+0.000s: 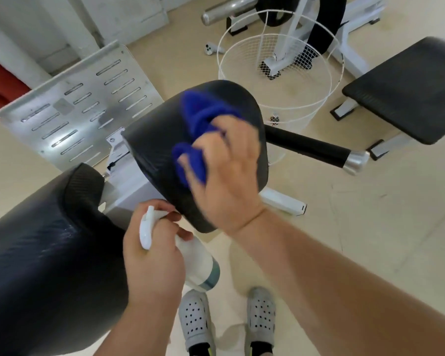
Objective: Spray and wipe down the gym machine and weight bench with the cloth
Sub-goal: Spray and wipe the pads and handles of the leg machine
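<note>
The blue cloth (198, 124) is lying bunched on the black seat pad (149, 150) of the gym machine, near its middle. The right hand (226, 176) is pressing it down, its fingers (190, 165) spread fairly wide yet curling into the folds to grip them. To wipe well, I judge the hand should be applying flat, even pressure and working overlapping passes out to the pad's edges. The left hand (152, 263) is gripping the white spray bottle (201, 263) just below the pad's near edge, fingers wrapped closely round its trigger head. The larger back pad (49, 253) is sitting at lower left; the weight bench (406, 91) is standing well apart at upper right.
</note>
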